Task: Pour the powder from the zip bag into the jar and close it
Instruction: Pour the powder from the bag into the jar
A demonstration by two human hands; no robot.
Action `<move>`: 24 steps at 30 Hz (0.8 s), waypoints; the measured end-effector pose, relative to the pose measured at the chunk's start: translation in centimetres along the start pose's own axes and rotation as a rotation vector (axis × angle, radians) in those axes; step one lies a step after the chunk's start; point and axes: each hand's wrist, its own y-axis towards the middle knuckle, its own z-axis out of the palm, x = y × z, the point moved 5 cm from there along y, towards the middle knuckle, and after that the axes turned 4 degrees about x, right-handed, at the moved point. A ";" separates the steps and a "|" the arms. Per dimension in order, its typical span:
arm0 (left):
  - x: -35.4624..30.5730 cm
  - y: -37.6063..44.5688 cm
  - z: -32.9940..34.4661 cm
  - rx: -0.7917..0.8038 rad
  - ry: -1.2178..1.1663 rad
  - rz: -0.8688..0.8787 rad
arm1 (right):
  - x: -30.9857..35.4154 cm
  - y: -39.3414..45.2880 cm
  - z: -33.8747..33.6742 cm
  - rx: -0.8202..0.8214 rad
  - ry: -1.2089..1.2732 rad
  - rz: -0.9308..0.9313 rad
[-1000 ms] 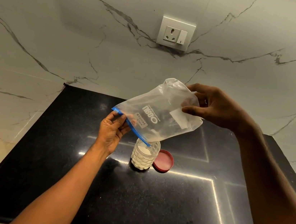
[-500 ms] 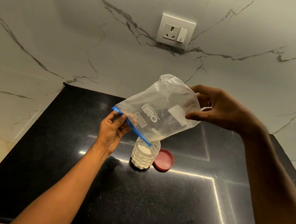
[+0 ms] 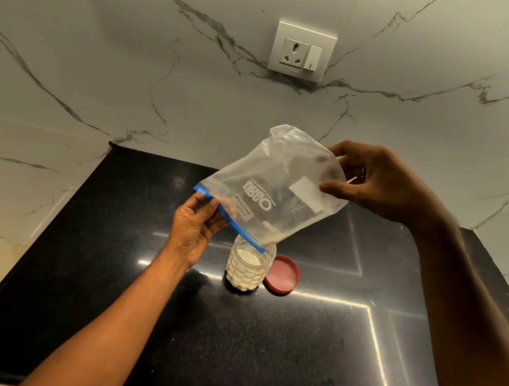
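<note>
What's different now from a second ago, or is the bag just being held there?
Little changed. The right hand tipped the zip bag's closed end a bit higher, so it hangs steeper over the jar. The left hand still pinches the blue zip edge. Jar and red lid stayed put on the black counter.

Between the hands, the clear zip bag (image 3: 282,196) has a blue zip strip (image 3: 230,220). Below it, white powder (image 3: 248,256) fills the clear dimpled jar (image 3: 247,271); a red lid (image 3: 282,276) lies on the speckled black counter (image 3: 109,254).
</note>
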 end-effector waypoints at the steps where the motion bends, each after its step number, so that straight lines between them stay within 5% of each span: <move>1: 0.0 -0.1 0.0 -0.001 0.002 0.000 | 0.0 -0.1 0.0 0.005 -0.006 -0.002; 24: 1.0 -0.4 -0.2 -0.030 0.037 -0.025 | 0.0 -1.4 0.7 -0.033 -0.054 0.008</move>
